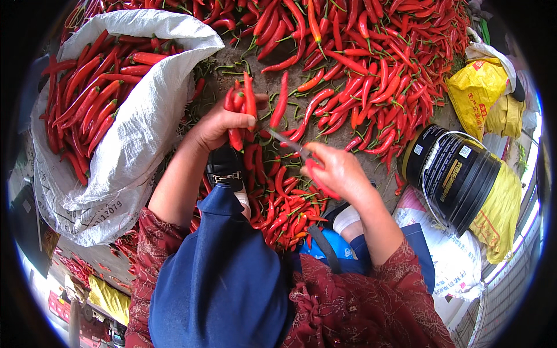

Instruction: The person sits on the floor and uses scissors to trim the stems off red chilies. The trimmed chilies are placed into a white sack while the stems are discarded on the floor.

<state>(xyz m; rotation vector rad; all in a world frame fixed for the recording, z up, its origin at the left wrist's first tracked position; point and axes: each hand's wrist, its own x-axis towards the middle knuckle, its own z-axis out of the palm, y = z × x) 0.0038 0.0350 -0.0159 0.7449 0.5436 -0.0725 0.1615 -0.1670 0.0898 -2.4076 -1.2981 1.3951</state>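
Observation:
My left hand (215, 124) grips a small bunch of red chili peppers (249, 98), most of them pointing upward and one hanging below the fingers. In my right hand (346, 172) is a pair of scissors (290, 143) with red handles. Its blades point up and left toward the bunch; blur hides how far apart they are. Just above the blade tips is a single red chili (280, 102), and I cannot tell whether it touches them. Cut green stems (293, 112) lie scattered on the ground around it.
A large heap of red chilies (387, 82) spreads ahead and right. Smaller chilies (283, 213) lie between my feet. At left stands an open white woven sack (163, 87) holding chilies. A black bucket (457, 178) lies tipped at right, near yellow bags (478, 93) and a white sack (454, 261).

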